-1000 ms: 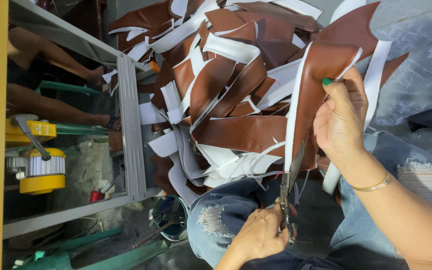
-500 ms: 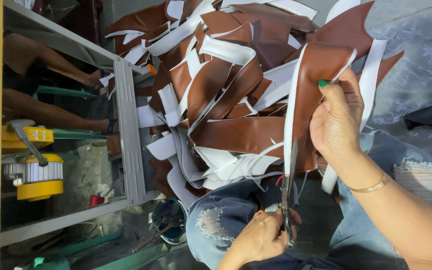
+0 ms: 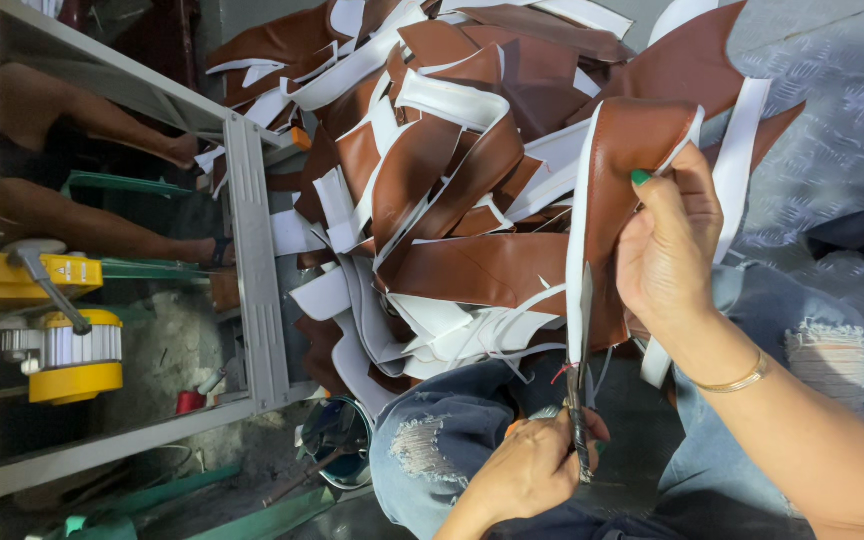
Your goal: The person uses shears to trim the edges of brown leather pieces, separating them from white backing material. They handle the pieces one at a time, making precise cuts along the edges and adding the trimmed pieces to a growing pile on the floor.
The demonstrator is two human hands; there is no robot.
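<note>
My right hand (image 3: 667, 250) grasps the brown leather piece (image 3: 622, 200); below it, my left hand (image 3: 537, 470) grasps scissors (image 3: 579, 400).

Brown leather piece (image 3: 624, 200), white-edged, upright against thin scissors (image 3: 580, 400).

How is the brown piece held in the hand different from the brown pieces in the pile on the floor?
The held brown piece is lifted and gripped by the right hand, while the pile pieces lie loose and overlapping. The held piece meets the scissors in the left hand; no tool touches the pile pieces. Both are brown leather-like material with white undersides or edges.
</note>
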